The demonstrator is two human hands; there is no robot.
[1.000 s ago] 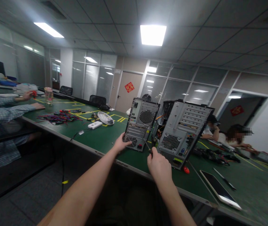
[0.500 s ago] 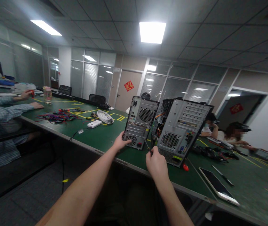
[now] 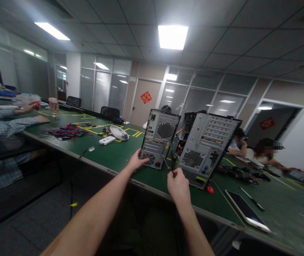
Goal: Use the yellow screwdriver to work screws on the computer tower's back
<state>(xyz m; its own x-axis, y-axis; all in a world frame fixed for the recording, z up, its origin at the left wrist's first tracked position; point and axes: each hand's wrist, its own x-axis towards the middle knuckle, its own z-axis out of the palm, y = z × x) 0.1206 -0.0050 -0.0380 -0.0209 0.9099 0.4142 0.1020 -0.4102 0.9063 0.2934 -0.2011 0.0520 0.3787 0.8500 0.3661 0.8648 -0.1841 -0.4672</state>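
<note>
Two desktop computer cases stand upright with their rear panels toward me. My left hand [image 3: 137, 160] grips the lower left edge of the smaller computer case [image 3: 155, 146], its thumb laid over the rear panel by the bottom fan grille. In my right hand [image 3: 179, 185] is a screwdriver [image 3: 167, 165], closed in the fingers by its dark handle. The thin shaft points up at the smaller case's lower right rear edge; whether the tip sits in a screw is too small to tell. Right beside that hand stands the larger computer case [image 3: 210, 142], with wires showing through its open side.
The green table [image 3: 120, 156] also bears a phone [image 3: 248, 210], a thin metal tool [image 3: 251, 198], black cables [image 3: 244, 174], a red object [image 3: 210, 189], a white basket [image 3: 119, 132], a white box [image 3: 107, 140] and a wire heap [image 3: 65, 132]. Other people sit left and right.
My right hand has shifted very slightly right and turned a little around the screwdriver. My left hand and both computer cases have stayed in place.
</note>
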